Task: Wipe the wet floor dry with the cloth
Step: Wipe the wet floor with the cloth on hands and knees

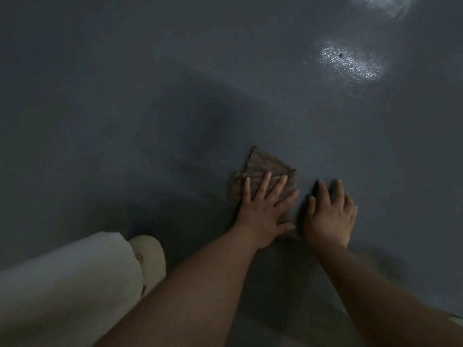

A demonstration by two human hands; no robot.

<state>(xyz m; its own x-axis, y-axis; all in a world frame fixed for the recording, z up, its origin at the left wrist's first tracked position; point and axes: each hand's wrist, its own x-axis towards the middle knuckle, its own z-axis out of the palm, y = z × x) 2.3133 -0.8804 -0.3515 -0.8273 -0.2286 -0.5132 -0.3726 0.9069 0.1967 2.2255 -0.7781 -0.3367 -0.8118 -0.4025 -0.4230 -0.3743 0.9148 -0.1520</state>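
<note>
A brownish-grey folded cloth (263, 169) lies flat on the dark grey floor (150, 108). My left hand (263, 209) presses on its near half with straight, spread fingers. Just to the right of the cloth, my right hand (330, 216) rests on the bare floor with its fingers spread and slightly bent, holding nothing. A glistening wet patch (350, 63) shines on the floor at the far right, well beyond both hands. Another bright patch (383, 3) sits at the top edge.
My left leg in light trousers (62, 284) and a pale slipper (150, 254) are at the lower left, close to my left forearm. Dark shadow covers the floor around my arms.
</note>
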